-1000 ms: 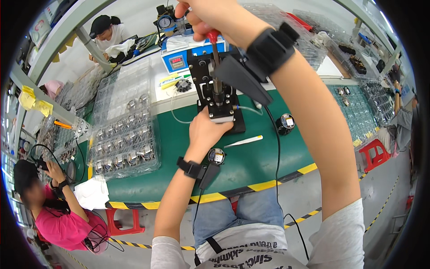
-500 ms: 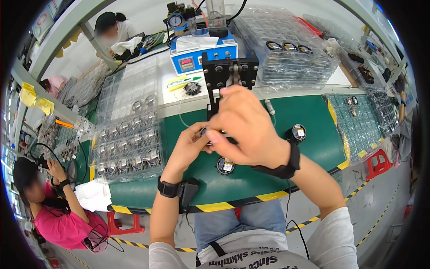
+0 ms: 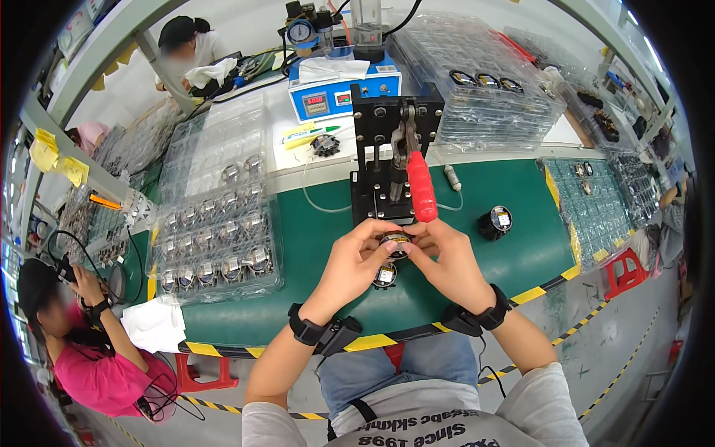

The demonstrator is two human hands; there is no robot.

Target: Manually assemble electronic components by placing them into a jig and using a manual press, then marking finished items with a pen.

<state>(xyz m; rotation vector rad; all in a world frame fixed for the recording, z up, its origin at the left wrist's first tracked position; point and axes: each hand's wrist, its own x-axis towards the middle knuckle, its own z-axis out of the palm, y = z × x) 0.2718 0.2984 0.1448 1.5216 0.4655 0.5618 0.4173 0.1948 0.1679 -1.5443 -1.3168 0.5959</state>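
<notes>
Both of my hands meet in front of a black toggle press [image 3: 372,160] with a red handle [image 3: 422,190] that hangs toward me. My left hand [image 3: 350,261] and my right hand [image 3: 452,259] pinch a small round watch-like part [image 3: 395,243] by its sides, thumbs on the near rim. Much of its edge is hidden under my fingers. Just below it, a similar round part [image 3: 385,276] with a pale label lies on the green mat [image 3: 320,223]. Another round part on a black holder [image 3: 497,220] stands to the right.
Clear trays [image 3: 216,216] of round parts lie left, and stacked clear trays [image 3: 484,97] rise at the back right. A blue control box [image 3: 342,97] stands behind, near a loose dark part [image 3: 325,144]. Striped tape [image 3: 372,342] marks the bench edge. Co-workers sit left.
My right hand has come down off the press handle, leaving the red grip in view, and joined the left at the round part. The left hand has shifted right in the view.
</notes>
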